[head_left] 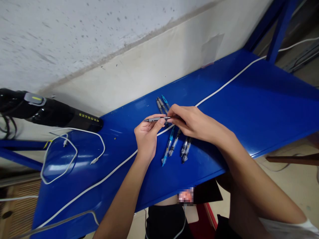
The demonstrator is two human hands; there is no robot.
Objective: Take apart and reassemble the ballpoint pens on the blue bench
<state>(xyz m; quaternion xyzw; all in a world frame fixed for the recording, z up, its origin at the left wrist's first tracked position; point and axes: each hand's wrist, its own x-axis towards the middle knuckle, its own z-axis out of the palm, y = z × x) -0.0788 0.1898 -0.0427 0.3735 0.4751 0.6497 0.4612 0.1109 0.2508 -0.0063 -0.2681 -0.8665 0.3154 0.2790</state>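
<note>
Both hands meet over a blue metal table, with a grey pen (155,119) held level between them. My left hand (147,134) is closed on the pen's grey part, the thumb lying along it. With pinched fingertips, my right hand (190,121) grips the pen's other end, which those fingers partly hide. Just beyond the hands lie grey pens (161,104) and a blue pen (165,99). On the near side, below my right hand, are another blue pen (167,149) and several clear-barrelled pens (185,149).
A white cable (109,174) crosses the whole blue table (249,99) and passes under the hands. At the left, a black bottle-shaped object (67,114) marked EXTRORD lies by the wall, beside a looped white charging cable (74,149). A blue frame post (277,31) rises at the far right.
</note>
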